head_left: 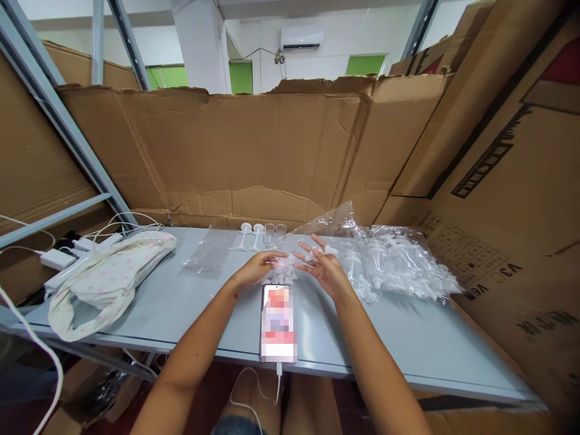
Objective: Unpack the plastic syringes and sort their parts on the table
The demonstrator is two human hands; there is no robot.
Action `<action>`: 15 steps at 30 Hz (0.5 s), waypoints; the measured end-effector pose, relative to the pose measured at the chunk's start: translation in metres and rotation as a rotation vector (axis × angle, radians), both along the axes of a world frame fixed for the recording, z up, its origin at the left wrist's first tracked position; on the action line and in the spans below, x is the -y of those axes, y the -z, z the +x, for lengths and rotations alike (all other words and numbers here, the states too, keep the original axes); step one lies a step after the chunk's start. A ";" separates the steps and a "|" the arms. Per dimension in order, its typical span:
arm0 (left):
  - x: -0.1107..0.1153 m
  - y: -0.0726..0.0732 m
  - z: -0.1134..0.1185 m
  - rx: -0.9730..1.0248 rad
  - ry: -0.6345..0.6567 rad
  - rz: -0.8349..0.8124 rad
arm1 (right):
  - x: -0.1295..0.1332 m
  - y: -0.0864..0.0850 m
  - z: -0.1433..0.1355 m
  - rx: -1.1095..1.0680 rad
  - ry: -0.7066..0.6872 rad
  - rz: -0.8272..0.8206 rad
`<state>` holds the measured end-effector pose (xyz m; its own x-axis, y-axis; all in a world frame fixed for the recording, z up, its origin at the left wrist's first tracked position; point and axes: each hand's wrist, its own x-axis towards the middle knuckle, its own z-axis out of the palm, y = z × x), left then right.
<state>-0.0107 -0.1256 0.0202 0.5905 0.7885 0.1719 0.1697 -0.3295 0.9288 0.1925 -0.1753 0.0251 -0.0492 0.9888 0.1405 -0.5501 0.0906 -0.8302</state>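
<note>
Pixelation blurs the phone screen (279, 323) beyond reading.

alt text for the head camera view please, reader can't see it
Two bare hands, the left and the right, work over a pile of small white plastic parts on a grey table. A plugged-in phone lies in front, clear bags of white parts to the right, a pale cloth bag to the left.
</note>
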 end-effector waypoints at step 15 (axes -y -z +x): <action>0.003 0.011 0.003 -0.323 -0.150 0.387 | -0.006 0.006 0.006 0.027 0.048 -0.058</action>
